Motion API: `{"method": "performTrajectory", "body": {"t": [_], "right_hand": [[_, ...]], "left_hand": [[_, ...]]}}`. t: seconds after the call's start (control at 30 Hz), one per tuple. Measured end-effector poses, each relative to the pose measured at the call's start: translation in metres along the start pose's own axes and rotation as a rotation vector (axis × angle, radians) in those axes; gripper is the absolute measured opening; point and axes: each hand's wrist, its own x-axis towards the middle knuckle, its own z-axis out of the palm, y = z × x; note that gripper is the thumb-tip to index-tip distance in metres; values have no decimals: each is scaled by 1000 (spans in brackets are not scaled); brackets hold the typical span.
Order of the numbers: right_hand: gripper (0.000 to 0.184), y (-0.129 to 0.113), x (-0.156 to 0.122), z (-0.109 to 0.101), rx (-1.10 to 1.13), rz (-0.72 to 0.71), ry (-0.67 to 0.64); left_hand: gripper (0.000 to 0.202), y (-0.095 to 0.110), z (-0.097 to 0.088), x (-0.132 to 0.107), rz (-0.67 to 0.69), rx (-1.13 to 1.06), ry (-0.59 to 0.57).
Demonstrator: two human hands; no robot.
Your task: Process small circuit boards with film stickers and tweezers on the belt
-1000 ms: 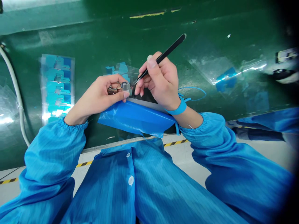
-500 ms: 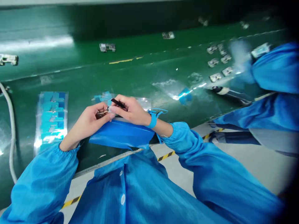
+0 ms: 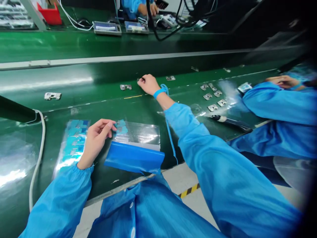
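Note:
My right hand (image 3: 148, 83) is stretched far out over the green conveyor belt (image 3: 99, 82), fingers closed around a small metal part (image 3: 139, 79) at the belt's surface. A blue wrist strap (image 3: 159, 91) circles that wrist. My left hand (image 3: 95, 140) rests near the table's front edge, fingers loosely spread and holding nothing. Its thumb and forefinger tips lie at the left edge of a clear film sheet (image 3: 141, 134) carrying blue stickers. A blue mesh pad (image 3: 135, 158) lies just in front of the film. No tweezers show.
More small metal parts lie on the belt (image 3: 125, 87) (image 3: 52, 96) (image 3: 211, 96). A sheet of blue stickers (image 3: 74, 142) and a white cable (image 3: 37, 158) are at the left. A co-worker's blue sleeve (image 3: 272, 105) and a pen-like tool (image 3: 230, 120) are at the right.
My right hand left my left hand and reached out to the belt. The metal part and the black tweezers are gone from my hands, and my left hand has opened. The view tilted up.

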Motion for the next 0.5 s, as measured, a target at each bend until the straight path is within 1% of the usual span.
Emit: {"method": "performTrajectory", "body": {"t": [0.03,0.07,0.13,0.17,0.23,0.3,0.37,0.43,0.47,0.5], "right_hand": [[11,-8,2,8,9,-40,-37],[19,-15,3,16,19,-64,-61],[28,-26,9,28,44,-65,-96],[30,-30,13,30,60,-52,-113],[32,-35,17,28,109,-19,-145],[32,-42,13,23,189,-10,-174],[29,-53,-6,19,281,-37,-203],[27,-68,-36,21,413,-88,-254],[29,-75,-53,22,500,-117,-287],[34,-82,-68,24,639,-145,-331]], "left_hand": [[27,0,-1,0,3,7,10],[27,0,-2,-1,2,16,19],[26,1,-4,-1,1,31,32],[26,2,-5,-1,0,35,32],[26,2,-6,-1,4,32,32],[26,2,-5,0,1,13,39],[28,2,-3,0,-9,-16,70],[39,2,0,0,-22,-42,100],[45,2,1,0,-29,-54,105],[50,1,2,0,-35,-63,101]]}}
